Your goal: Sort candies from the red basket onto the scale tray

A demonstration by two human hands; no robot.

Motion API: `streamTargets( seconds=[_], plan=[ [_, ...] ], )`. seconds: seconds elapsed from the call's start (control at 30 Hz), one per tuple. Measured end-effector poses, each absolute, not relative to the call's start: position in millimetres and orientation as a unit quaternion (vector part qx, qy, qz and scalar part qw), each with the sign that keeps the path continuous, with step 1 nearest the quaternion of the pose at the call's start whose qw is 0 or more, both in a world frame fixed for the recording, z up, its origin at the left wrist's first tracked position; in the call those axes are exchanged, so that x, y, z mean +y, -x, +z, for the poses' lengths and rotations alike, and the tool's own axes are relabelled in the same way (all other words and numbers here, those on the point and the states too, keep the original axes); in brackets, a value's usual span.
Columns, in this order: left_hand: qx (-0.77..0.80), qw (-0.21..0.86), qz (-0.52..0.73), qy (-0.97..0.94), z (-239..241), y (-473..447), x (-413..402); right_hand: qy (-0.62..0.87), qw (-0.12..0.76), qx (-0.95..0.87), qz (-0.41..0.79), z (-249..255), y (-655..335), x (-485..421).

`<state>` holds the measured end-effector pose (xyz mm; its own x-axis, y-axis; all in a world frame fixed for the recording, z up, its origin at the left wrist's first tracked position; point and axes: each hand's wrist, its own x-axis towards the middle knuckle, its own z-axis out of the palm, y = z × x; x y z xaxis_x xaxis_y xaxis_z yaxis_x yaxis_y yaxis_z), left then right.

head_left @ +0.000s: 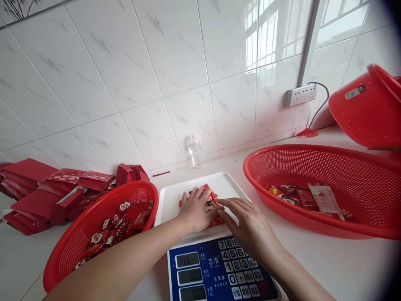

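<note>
A few small red wrapped packets (214,196) lie in a pile on the white tray (231,181) of a digital scale (216,267). My left hand (196,211) rests over this pile, palm down with its fingers spread. At the pile's right side is my right hand (250,221), fingers stretched out and thumb apart, the tips close to the packets or touching them. Much of the pile is covered by the hands. The scale's blue panel has three displays and a keypad, which my right hand and wrist partly hide.
A red basket (150,187) with many small packets stands at the left, partly behind my forearm. Folded red boxes (34,200) are stacked beyond it. Another red basket (313,150) holds several packets at the right. A clear bottle (196,151) and a power strip (301,95) are by the tiled wall.
</note>
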<state>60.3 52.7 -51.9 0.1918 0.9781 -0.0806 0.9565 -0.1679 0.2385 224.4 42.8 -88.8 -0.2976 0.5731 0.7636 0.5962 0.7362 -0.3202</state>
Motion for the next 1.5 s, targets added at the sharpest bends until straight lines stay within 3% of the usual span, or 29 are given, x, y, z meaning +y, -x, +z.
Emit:
streamTargets(
  seconds=[0.2, 0.4, 0.77, 1.0, 1.2, 1.5],
  plan=[
    [0.51, 0.116, 0.099, -0.846, -53, -34, 68, 0.36, 0.48, -0.8, -0.012, -90, -224, 43],
    [0.636, 0.091, 0.176, -0.746, -51, -19, 67, 0.366, 0.472, -0.802, 0.004, -87, -225, 41],
    [0.644, 0.119, 0.012, -0.755, -50, -62, 54, 0.371, 0.477, -0.796, 0.025, -86, -226, 41],
    [0.519, 0.164, 0.022, -0.838, -40, -25, 64, 0.352, 0.497, -0.793, 0.009, -85, -225, 41],
    [0.635, 0.168, 0.161, -0.737, -36, -19, 62, 0.351, 0.501, -0.791, 0.006, -85, -224, 40],
    [0.682, 0.137, 0.034, -0.718, -52, -54, 63, 0.348, 0.496, -0.795, 0.011, -84, -225, 40]
  ],
)
